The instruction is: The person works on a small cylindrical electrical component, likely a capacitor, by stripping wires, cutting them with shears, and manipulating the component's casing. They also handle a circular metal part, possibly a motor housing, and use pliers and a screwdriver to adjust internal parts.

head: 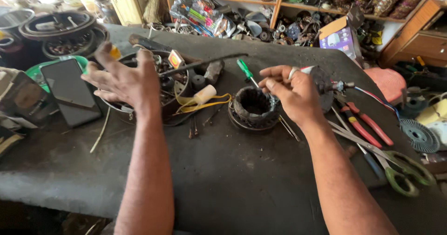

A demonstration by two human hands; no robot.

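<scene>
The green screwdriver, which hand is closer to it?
Right. The right hand is touching the green screwdriver at its shaft; the left hand is far off, over the round metal pan.

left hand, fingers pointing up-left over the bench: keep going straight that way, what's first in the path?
Probably the dark phone propped beside the left hand, then the round metal housings behind it. Depth is unclear; the hand may pass above the phone.

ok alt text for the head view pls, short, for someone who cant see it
Two bare hands work over a dark, cluttered workbench: the right hand holds a green-handled screwdriver above a round motor stator, and the left hand hovers with spread fingers over an open motor housing. A phone lies at left, and pliers and scissors at right.
</scene>
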